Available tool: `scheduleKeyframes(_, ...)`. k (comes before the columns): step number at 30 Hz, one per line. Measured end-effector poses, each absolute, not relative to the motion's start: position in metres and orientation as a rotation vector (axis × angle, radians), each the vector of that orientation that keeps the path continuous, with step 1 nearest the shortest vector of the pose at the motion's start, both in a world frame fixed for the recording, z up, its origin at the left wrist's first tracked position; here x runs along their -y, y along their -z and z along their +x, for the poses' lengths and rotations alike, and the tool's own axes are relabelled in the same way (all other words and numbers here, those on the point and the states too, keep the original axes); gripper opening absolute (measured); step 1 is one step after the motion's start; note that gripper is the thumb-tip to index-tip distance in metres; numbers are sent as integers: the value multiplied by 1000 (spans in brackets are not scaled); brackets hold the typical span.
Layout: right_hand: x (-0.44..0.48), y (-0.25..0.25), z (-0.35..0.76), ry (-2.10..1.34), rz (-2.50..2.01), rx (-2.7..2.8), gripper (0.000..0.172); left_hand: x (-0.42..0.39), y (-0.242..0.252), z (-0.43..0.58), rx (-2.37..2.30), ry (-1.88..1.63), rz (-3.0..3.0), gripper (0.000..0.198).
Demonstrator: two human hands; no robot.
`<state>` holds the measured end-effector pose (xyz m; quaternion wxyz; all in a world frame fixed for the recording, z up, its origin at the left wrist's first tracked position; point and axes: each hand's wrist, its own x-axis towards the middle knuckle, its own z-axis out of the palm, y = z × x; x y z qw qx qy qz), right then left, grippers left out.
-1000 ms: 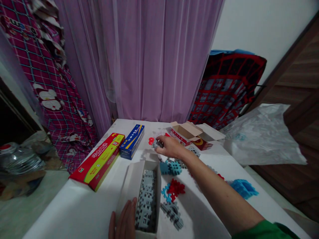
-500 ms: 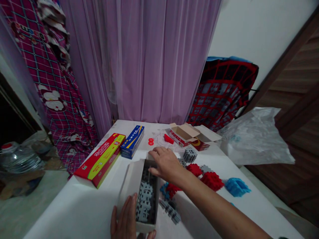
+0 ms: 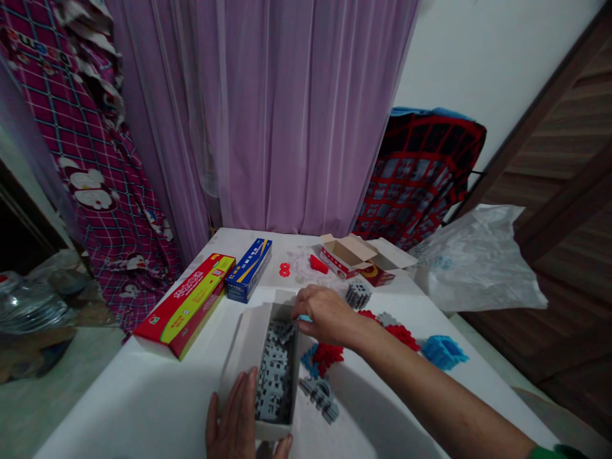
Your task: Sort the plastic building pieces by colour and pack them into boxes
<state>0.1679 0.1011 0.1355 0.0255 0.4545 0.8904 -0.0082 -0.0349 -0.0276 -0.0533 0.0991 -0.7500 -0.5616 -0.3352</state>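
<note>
An open white box (image 3: 282,432) with grey interlocking plastic pieces (image 3: 272,382) inside stands lengthwise before me, its lid folded out to the left. My left hand (image 3: 234,417) grips the near end, fingers along the left side and thumb at the front corner. Over the far right edge of the box, my right hand (image 3: 322,312) is closed in a pinch on a small light blue piece (image 3: 305,318); most of that piece is hidden by the fingers. Right of the box lie a grey assembled strip (image 3: 320,398) and red gear-shaped pieces (image 3: 329,358).
A red-and-yellow box (image 3: 189,306) and a blue box (image 3: 249,269) lie at left. Farther back are a red figure-eight piece (image 3: 285,269), an opened carton (image 3: 342,258) and a grey cube (image 3: 358,294). A blue block (image 3: 444,352) and a plastic bag (image 3: 478,261) are at right.
My right hand has drawn slightly right from inside the box to its edge, and a light blue piece now shows in its fingers. My left hand stays on the box. The view has shifted slightly.
</note>
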Motion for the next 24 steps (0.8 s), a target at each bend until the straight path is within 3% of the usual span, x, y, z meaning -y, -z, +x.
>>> scheduleKeyframes(5, -102, -119, 129, -174, 1123, -2640, 13, 23, 58, -44, 1544, 926, -2233, 87)
scheduleKeyframes(16, -110, -116, 128, -192, 1085, -2581, 20, 26, 48, -37, 1535, 970, -2200, 81)
scheduleKeyframes(19, -117, -132, 142, -132, 1229, -2597, 22, 28, 47, -35, 1581, 979, -2194, 80)
scheduleKeyframes(24, -156, -163, 202, -228, 1852, -2421, 34, 23, 48, -44, 1460, 922, -2233, 88)
